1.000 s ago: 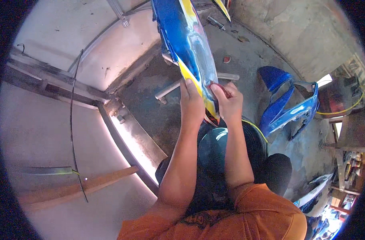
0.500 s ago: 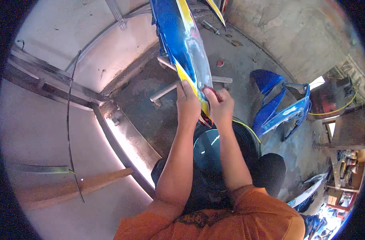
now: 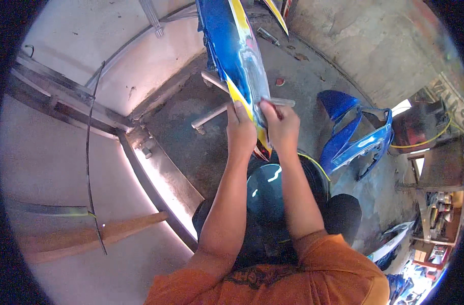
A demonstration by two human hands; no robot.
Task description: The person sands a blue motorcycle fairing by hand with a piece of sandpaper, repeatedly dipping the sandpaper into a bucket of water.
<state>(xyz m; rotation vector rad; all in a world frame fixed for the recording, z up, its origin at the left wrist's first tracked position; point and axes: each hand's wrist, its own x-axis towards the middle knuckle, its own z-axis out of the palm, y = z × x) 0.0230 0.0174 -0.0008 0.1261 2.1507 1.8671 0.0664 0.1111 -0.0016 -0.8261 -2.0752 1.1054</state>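
A long blue motorcycle body panel (image 3: 219, 35) with yellow and white stripes slants from the top of the view down to my hands. A dull grey, scuffed patch (image 3: 252, 63) runs along its right side. My left hand (image 3: 241, 131) grips the panel's left edge near its pointed lower end, thumb on top. My right hand (image 3: 284, 127) is closed on a small dark red piece (image 3: 279, 111), mostly hidden by the fingers, and presses it to the panel's right side. Just below the tip is a dark tub of water (image 3: 265, 195), between my knees.
A pale stand (image 3: 211, 116) is on the floor under the panel. Another blue fairing piece (image 3: 354, 134) lies to the right. Shelves with clutter (image 3: 440, 213) are at far right. A wall with a wooden beam (image 3: 130, 229) borders the left. A small cylinder (image 3: 267, 35) lies beyond.
My right hand has slid slightly up along the panel's grey side, covering more of the dark red piece. My left hand keeps its grip, and the whole view has shifted a little.
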